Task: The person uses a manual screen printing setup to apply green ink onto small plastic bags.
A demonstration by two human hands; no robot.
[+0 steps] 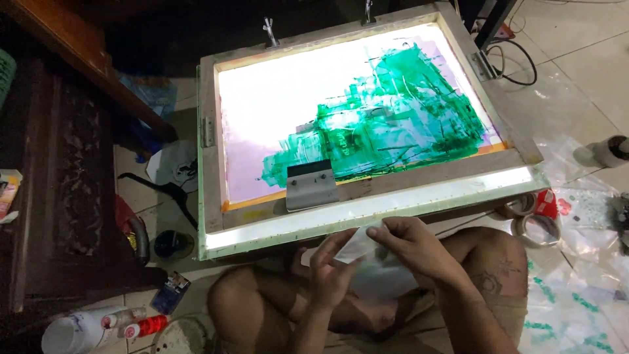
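My left hand and my right hand together hold a thin white plastic bag over my lap, fingers pinching its upper edge. Just beyond them a wooden screen-printing frame rests on a lit light box. Green ink is smeared across the right half of the mesh. A grey-handled squeegee leans on the frame's near edge, above my left hand.
Dark carved wooden furniture stands at the left. Bottles and a white container lie on the tiled floor at bottom left. Tape rolls, a white jar and ink-marked clear sheets sit at right. Black cables run at top right.
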